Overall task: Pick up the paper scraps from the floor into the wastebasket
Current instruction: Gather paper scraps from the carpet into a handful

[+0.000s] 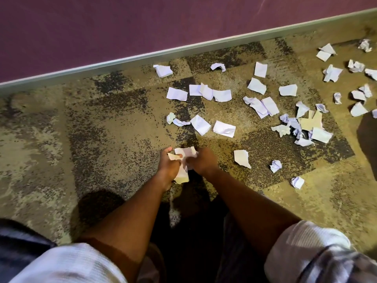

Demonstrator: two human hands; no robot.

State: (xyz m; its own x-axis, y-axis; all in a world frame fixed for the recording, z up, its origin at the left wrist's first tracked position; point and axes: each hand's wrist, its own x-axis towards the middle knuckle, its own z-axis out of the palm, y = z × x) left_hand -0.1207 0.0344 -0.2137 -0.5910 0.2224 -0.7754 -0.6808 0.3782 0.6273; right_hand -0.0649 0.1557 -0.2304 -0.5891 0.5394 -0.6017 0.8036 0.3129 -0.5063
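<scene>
You are in the gathering step: both hands are low over the carpet, sharing one bundle of collected scraps (pixel 184 160). Your left hand (pixel 170 163) has its fingers curled round the bundle, with a folded piece hanging below the palm. Your right hand (pixel 202 161) closes on the same bundle from the other side, fingers curled into the paper. Neither hand is spread.

Judging by the floor, the task is far from done. Take the bundle as your landmark. Just beyond it, toward the wall (pixel 142 27), lie two flat pieces (pixel 212 127) and a small crumpled ball (pixel 171 118). Beside it on your right sits a torn flat scrap (pixel 241 158), with two crumpled balls (pixel 275 166) a little further out. Well beyond and to the right, the litter thickens into a dense heap (pixel 306 125), and more pieces trail on to the frame's right edge.

The wastebasket is not in view, so I cannot tell you which way to carry the load. The next move probably calls for shifting the bundle into one hand, freeing the other for the torn scrap nearest it.

The scraps are white, thin paper, some flat and rectangular, some ragged, some balled. Flat ones lie close to the carpet (pixel 102 129) and will likely need a fingertip under an edge; balled ones should lift easily.
</scene>
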